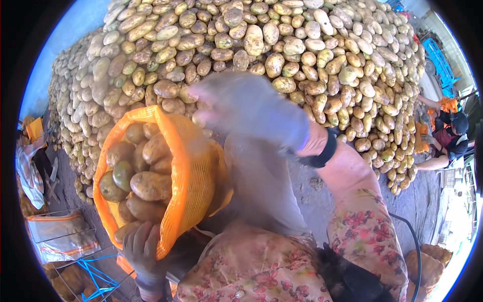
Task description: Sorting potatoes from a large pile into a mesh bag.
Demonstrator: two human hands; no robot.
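Note:
An orange mesh sack (200,166) stands before me with its mouth tilted toward the left, holding several potatoes (151,185), one of them greenish. My left hand (142,243), in a grey glove, grips the lower rim of the sack with its fingers over the edge. Above and beyond the sack, my gloved right hand (245,104) is blurred, its fingers pointing left near the front of a large potato heap (256,39). Blur hides whether those fingers hold a potato. A dark band circles the right wrist.
At the far right, a person (453,136) works by the heap with orange sacks. Another person (32,162) is at the far left. A white woven bag (62,236) and blue straps (96,279) lie lower left. Filled sacks (424,266) stand lower right, near a black cable (415,241).

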